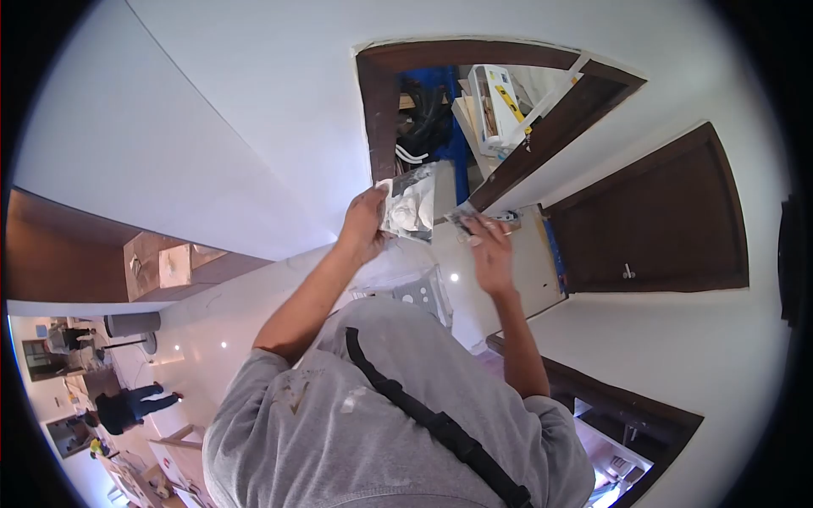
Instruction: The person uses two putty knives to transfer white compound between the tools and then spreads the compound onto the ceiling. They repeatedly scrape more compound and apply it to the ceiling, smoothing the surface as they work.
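My left hand (364, 223) grips the left edge of a clear plastic bag (412, 205) with something white inside. The bag hangs upright in front of me, and I cannot make out its contents. To the right, my right hand (489, 245) is closed on a smaller clear packet (461, 218) with small dark pieces in it. The two bags are a short gap apart. Both hands are held out ahead of my chest, before an open doorway.
A dark wooden door frame (366, 110) surrounds a room holding a white box (500, 106) and boards. A closed brown door (652, 224) stands to the right. At the far left, a person (123, 411) in dark clothes is near wooden pieces (178, 449). A wall shelf (144, 264) juts out at left.
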`<move>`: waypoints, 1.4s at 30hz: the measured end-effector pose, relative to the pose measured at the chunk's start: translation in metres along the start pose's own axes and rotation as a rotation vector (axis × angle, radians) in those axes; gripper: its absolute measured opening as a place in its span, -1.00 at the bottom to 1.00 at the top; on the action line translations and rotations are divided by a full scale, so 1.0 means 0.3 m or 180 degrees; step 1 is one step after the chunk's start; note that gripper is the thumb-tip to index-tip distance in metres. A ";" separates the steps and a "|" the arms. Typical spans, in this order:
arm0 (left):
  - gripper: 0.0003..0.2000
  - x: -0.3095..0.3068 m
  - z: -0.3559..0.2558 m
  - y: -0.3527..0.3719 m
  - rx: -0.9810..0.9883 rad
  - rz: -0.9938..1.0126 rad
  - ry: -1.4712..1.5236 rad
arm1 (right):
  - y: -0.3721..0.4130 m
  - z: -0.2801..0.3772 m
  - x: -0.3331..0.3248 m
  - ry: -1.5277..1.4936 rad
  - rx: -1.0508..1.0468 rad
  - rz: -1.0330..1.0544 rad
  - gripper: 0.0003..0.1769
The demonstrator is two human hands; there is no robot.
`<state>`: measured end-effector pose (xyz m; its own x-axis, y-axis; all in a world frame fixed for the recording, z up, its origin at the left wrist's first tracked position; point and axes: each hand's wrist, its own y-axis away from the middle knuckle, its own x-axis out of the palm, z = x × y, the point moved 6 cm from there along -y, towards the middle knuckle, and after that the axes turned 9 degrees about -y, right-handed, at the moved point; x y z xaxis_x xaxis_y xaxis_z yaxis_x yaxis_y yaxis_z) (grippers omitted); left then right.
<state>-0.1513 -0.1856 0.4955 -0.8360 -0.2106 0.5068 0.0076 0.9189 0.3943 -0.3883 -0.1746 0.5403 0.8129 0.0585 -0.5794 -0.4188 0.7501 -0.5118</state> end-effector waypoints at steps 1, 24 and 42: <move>-0.73 -0.023 0.002 -0.014 -0.0202 0.0094 -0.0255 | -0.016 0.003 -0.036 -0.0057 0.0013 0.0052 -0.64; -0.75 0.027 -0.102 0.026 -0.0575 0.0822 -0.0714 | -0.263 0.384 -0.044 0.0604 -0.1194 0.2011 -0.71; -0.68 -0.198 -0.733 -0.056 0.0441 0.0897 -0.2044 | -0.336 0.020 -0.091 -0.5034 0.1636 -0.0720 -0.29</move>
<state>0.0190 -0.2618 0.6275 -0.9708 0.2398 0.0068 0.2366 0.9524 0.1922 -0.3660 -0.2480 0.6116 0.5479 0.2466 0.7994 -0.3375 0.9395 -0.0585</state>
